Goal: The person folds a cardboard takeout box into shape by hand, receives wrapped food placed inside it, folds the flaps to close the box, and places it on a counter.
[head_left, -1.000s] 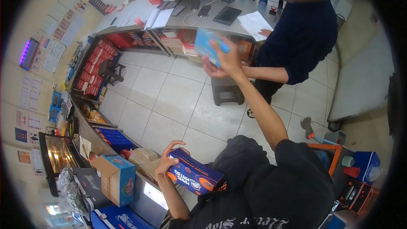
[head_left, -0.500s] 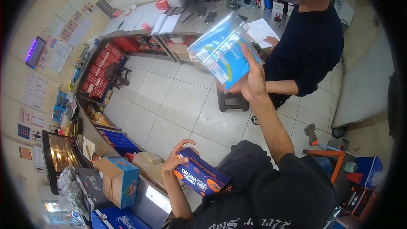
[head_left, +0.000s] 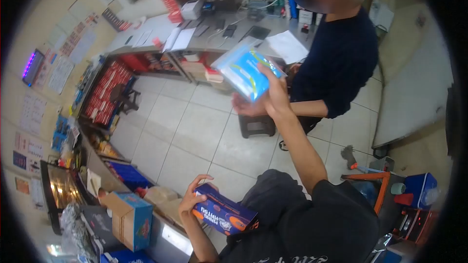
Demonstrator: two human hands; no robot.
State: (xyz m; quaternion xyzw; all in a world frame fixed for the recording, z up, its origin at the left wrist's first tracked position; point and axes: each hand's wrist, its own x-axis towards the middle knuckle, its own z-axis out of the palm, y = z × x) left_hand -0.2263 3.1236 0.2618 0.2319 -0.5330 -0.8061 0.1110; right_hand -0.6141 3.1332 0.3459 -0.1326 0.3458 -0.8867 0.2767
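Observation:
My right hand (head_left: 277,95) is stretched forward, its thumb and fingers closed on a blue packet in a clear plastic sleeve (head_left: 246,74). A co-worker's open hand (head_left: 249,105) is just under the packet; whether it touches is unclear. Lower down, my left hand (head_left: 191,198) grips one end of a dark blue and orange box (head_left: 224,212), which is held tilted close to my body. White lettering shows on that box.
The co-worker (head_left: 336,63) is beside a desk with papers (head_left: 287,46) and phones. A stool (head_left: 257,125) stands on the tiled floor. Shelves of red packs (head_left: 108,92) line the left, and a cardboard carton (head_left: 129,219) sits at lower left.
The packet in my right hand has tilted flatter and come down slightly toward the co-worker. The co-worker's open hand now shows more below it. My left hand still holds the box.

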